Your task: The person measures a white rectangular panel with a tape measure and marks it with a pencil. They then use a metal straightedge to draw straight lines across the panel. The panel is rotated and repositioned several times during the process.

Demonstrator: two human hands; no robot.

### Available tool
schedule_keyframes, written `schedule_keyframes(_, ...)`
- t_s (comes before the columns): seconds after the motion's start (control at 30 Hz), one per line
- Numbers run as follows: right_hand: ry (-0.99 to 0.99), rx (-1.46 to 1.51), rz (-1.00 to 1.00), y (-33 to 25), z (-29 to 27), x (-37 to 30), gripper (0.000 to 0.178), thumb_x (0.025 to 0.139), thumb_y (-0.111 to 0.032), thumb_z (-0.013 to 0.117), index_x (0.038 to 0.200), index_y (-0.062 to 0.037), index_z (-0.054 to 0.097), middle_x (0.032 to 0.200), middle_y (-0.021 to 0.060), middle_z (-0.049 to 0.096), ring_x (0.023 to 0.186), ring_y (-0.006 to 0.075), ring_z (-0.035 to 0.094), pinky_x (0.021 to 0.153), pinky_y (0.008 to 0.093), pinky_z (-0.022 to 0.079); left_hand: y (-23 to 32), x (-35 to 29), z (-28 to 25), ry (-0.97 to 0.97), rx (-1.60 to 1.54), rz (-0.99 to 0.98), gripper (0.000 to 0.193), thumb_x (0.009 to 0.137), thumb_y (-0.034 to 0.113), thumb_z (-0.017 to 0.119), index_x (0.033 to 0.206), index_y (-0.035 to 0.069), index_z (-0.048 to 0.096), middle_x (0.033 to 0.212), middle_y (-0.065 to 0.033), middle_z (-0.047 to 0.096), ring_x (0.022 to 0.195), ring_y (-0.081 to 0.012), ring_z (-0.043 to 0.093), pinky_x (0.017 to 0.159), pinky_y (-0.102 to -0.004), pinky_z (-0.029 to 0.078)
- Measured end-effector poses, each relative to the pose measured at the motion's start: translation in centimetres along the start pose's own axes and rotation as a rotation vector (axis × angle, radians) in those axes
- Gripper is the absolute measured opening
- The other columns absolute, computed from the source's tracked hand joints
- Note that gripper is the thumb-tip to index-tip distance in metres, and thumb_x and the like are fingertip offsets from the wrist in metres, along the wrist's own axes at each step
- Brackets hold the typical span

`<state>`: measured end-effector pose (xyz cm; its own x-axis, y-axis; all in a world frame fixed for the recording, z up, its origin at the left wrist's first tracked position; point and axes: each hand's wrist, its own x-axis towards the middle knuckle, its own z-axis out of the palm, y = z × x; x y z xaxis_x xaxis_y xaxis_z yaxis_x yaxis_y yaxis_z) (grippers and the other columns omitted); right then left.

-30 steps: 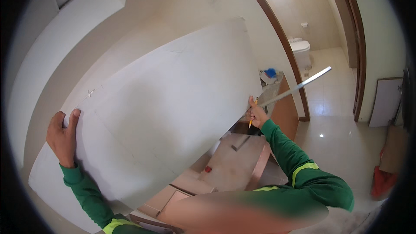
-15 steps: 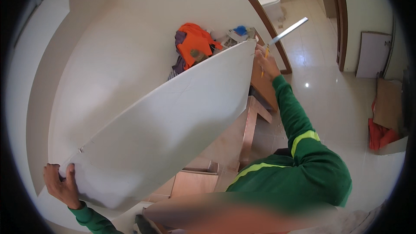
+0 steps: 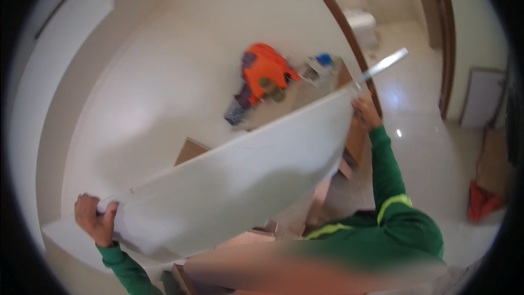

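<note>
A long white board (image 3: 245,177) is held up in front of me, its top edge rising toward the right. My left hand (image 3: 97,219) grips its left end, thumb on the near face and fingers over the edge. My right hand (image 3: 367,113) is closed at the upper right corner. A silver metal strip (image 3: 386,64), like a ruler, sticks out from that corner past the hand. A yellow pencil (image 3: 369,94) shows by the right fingers, mostly hidden and blurred. The right fingertips are partly hidden, so their exact hold on board and strip is unclear.
Orange clothing (image 3: 267,71) and other cloths lie behind the board against the wall. A brown block (image 3: 191,151) peeks over the top edge. Wooden pieces (image 3: 319,199) stand below. To the right are a doorway frame (image 3: 447,38), a toilet (image 3: 361,24) and cardboard (image 3: 494,158).
The view has shifted. The board's right end and my right hand have come lower, so the board slopes less. More of the surface behind it, with the brown block, now shows.
</note>
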<state>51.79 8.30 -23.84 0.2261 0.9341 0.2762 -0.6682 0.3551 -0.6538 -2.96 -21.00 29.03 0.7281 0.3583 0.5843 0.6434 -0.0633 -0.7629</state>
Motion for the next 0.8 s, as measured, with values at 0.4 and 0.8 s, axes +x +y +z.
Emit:
schedule_keyframes(0.4,-0.007,0.081,0.015,-1.5,-0.6,1.0,0.022,0.098,-0.030,0.077,0.108,-0.0134,0.068,0.077,-0.0129,0.050,0.058,0.0003,0.037,0.056,0.0181,0.032,0.0,-1.1,2.5,-0.048,0.032,0.010,0.048,0.085,0.042,0.082,0.086,0.001,0.056,0.080,-0.0142,0.049,0.075,-0.0347,0.050,0.067,-0.0431,0.039)
schedule_keyframes(0.8,0.139,-0.023,-0.027,-3.9,0.1,1.5,0.027,0.095,-0.029,0.081,0.085,-0.0182,0.058,0.070,-0.0114,0.046,0.053,-0.0011,0.038,0.048,0.0157,0.032,0.0,-2.0,5.5,-0.093,-0.076,-0.073,0.047,0.087,0.038,0.081,0.083,0.001,0.053,0.077,-0.0132,0.047,0.071,-0.0324,0.048,0.065,-0.0410,0.038)
